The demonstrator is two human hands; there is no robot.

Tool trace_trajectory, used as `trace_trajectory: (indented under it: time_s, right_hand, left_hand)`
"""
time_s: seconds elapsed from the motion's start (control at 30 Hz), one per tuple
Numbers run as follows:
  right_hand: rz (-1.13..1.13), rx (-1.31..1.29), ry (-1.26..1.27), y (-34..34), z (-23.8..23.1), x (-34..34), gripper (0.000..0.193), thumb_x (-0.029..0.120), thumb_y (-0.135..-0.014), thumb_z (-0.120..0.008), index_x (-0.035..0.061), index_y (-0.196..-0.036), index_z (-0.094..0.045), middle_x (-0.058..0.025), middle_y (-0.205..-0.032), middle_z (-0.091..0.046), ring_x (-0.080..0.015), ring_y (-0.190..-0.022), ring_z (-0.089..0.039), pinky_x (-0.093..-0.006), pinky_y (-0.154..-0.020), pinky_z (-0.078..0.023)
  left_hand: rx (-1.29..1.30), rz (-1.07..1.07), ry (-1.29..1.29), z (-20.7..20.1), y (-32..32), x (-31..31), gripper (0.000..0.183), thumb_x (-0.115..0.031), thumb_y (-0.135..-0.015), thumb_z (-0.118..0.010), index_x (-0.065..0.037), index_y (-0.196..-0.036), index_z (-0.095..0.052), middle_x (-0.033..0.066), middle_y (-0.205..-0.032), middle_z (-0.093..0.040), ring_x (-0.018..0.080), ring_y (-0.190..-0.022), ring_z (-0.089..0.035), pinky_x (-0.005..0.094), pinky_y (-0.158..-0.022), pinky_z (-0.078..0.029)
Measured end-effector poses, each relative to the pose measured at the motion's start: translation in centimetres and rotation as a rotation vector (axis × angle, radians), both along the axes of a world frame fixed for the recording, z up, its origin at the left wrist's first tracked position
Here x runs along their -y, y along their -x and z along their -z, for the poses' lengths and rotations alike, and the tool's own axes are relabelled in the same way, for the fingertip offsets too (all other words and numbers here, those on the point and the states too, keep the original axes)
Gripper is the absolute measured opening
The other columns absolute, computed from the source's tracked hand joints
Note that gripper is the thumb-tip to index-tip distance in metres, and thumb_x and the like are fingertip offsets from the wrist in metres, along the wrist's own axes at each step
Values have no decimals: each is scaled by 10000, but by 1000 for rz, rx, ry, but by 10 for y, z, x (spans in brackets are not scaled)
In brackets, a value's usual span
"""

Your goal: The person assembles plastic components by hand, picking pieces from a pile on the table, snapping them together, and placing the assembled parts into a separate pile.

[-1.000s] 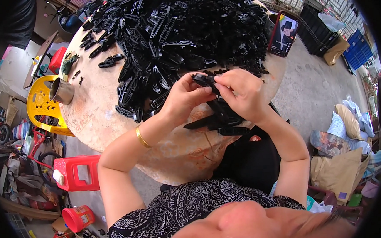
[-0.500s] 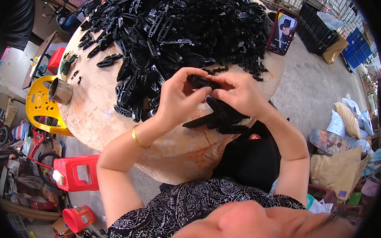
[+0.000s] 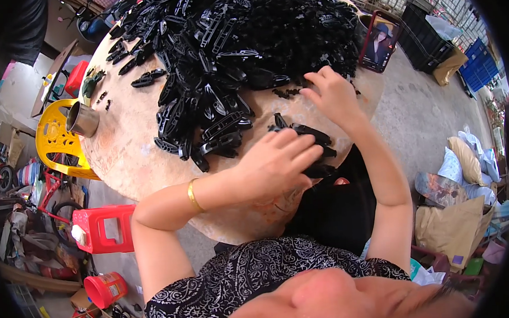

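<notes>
My left hand [image 3: 281, 163] lies low over a small heap of long black plastic parts [image 3: 311, 133] at the table's near edge. Its fingers curl down around the heap's left side, closed on a black plastic part that the hand mostly hides. Farther off, my right hand [image 3: 335, 96] reaches forward with thumb and forefinger apart and nothing between them. Just left of its fingertips lie a few small dark toothed pieces [image 3: 285, 93]. A big pile of slender black plastic parts [image 3: 214, 74] covers the far side, with smaller dark pieces [image 3: 299, 34] heaped to its right.
The round table [image 3: 120, 155] holds a metal cup [image 3: 82, 120] at its left edge and a propped phone [image 3: 380, 41] at its right. A yellow chair [image 3: 55, 133], a red stool [image 3: 103, 229] and a red bucket [image 3: 105, 289] stand leftward; crates [image 3: 425, 38] and bags [image 3: 451, 228] rightward.
My hands were together holding a black plastic part and have moved apart. The left came down to the near heap; the right went forward to the small pieces. More black parts show at the pile's near edge.
</notes>
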State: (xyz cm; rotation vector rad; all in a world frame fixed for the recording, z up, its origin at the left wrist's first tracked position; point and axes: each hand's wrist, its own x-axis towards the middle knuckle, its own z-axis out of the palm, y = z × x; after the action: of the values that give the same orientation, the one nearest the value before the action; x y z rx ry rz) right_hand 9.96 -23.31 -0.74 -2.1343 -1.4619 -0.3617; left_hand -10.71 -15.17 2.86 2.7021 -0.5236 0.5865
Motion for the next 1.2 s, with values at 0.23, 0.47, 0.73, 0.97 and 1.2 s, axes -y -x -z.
trace_trajectory:
  time_s: [0.23, 0.47, 0.73, 0.97, 1.2]
  right_hand:
    - [-129, -9, -34, 7, 2, -2, 193, 144, -760, -667, 66, -936, -656, -65, -869, -568, -264, -782, -605, -360, -671, -499]
    - [-214, -99, 13, 8, 3, -7, 150, 102, -755, -653, 42, -892, -640, -71, -880, -561, -276, -767, -603, -362, -658, -498]
    - [-203, -968, -207, 5, -3, -1, 99, 95, -856, -598, 20, -917, -579, -38, -737, -623, -94, -665, -571, -224, -571, -455]
    - [-253, -1373, -126, 15, -16, 5, 235, 123, -873, -610, -23, -1055, -588, -39, -813, -653, -77, -683, -584, -217, -637, -502]
    - [-252, -832, -355, 53, -27, 11, 159, 82, -852, -640, -10, -981, -651, -58, -850, -685, -81, -690, -608, -221, -612, -490]
  left_hand:
    - [-176, -562, -391, -11, 12, -52, 131, -114, -677, -640, -68, -792, -596, 56, -883, -507, 234, -896, -460, 335, -742, -396]
    - [-268, -547, -565, 1, -2, -50, 114, -111, -646, -602, -65, -750, -593, 52, -872, -498, 224, -885, -448, 305, -716, -381]
    - [-91, -595, 636, -10, -12, -57, 201, -137, -758, -726, -14, -849, -595, 82, -762, -609, 164, -687, -571, 295, -618, -476]
    - [-319, -442, 1470, 8, -16, -63, 206, -166, -944, -527, -22, -1091, -512, 87, -988, -647, 90, -801, -589, 222, -706, -506]
    - [-338, -208, 1821, 14, -14, -51, 288, -81, -899, -576, 4, -1173, -552, 83, -1077, -608, 150, -939, -603, 291, -869, -521]
